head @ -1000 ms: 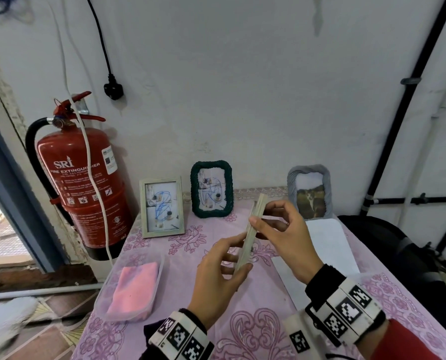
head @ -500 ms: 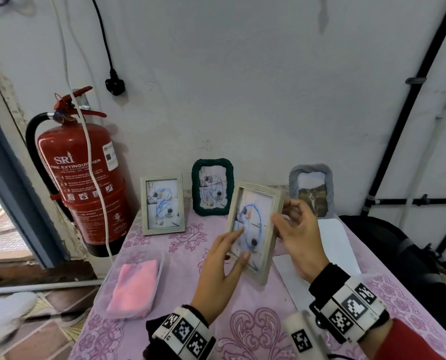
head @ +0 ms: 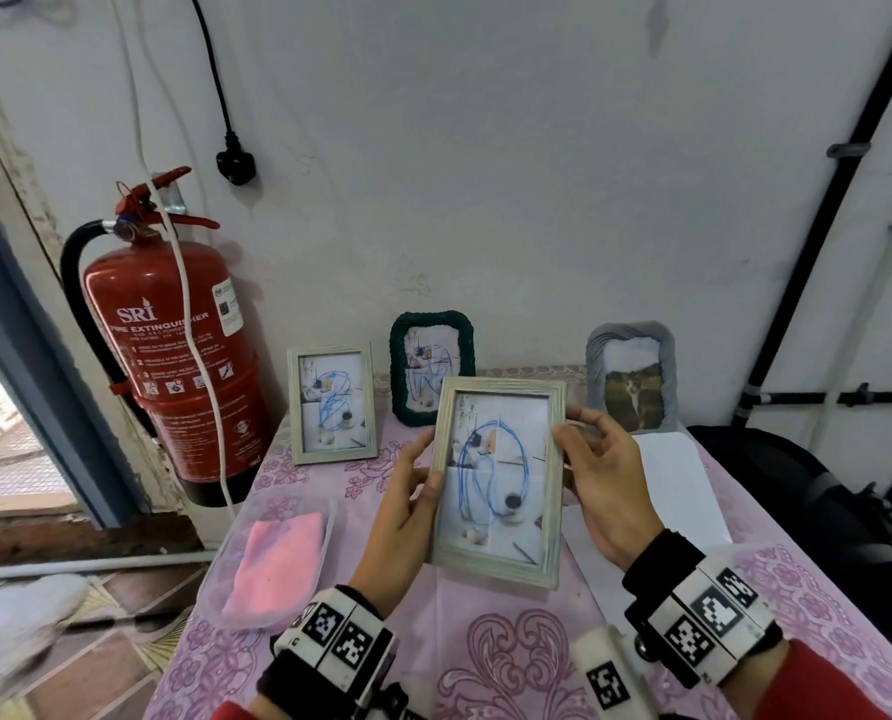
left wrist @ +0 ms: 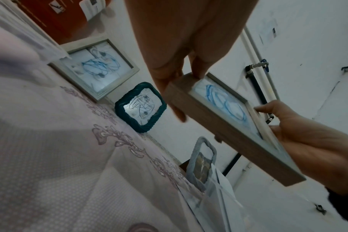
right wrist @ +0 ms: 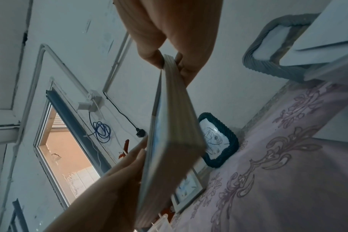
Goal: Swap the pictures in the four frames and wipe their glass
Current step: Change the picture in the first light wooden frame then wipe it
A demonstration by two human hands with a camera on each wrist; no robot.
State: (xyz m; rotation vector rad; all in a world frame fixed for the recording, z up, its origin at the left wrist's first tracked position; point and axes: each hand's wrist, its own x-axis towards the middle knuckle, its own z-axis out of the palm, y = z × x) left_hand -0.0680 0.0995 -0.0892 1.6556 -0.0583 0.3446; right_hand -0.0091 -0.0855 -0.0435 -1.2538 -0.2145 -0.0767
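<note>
white wall behind, pink patterned cloth (head: 485, 662) over table. red extinguisher (head: 174, 356) at left by doorway, black plug (head: 235, 166) dangling on wall above.

held frame (head: 498, 480) lifted clear of cloth, upright, slightly tilted, glass side toward head camera; blue scribble over picture inside. probably turned face-on to check glass or picture seating before the wipe — judgement only.

left hand (head: 402, 517) on frame's left edge: thumb on front rim, fingers behind, pinching. left wrist view shows the same, fingers (left wrist: 174, 108) wrapped under frame's side. palm roughly vertical, wrist low and angled upward.

right hand (head: 602, 480) on right edge, higher up: thumb on front rim, fingers curled round back, light pinch on rim. right wrist view confirms thumb and finger clamped either side of frame's thin edge (right wrist: 169, 62). grips kept to rims, likely to keep prints off glass.

three other frames propped against wall at back of table: pale frame (head: 332, 405) at left, dark green frame (head: 431, 366) in middle, partly hidden behind held frame, grey frame (head: 631, 376) at right with an animal photo. first two show scribbles.

pink rag (head: 283, 563) lying in clear tray (head: 210, 579) at left of table, near left hand, untouched — handy for wiping. white sheet (head: 677, 485) flat on cloth under right hand, likely spare picture or work spot.

wipe of held glass not yet begun, by the look of it.
</note>
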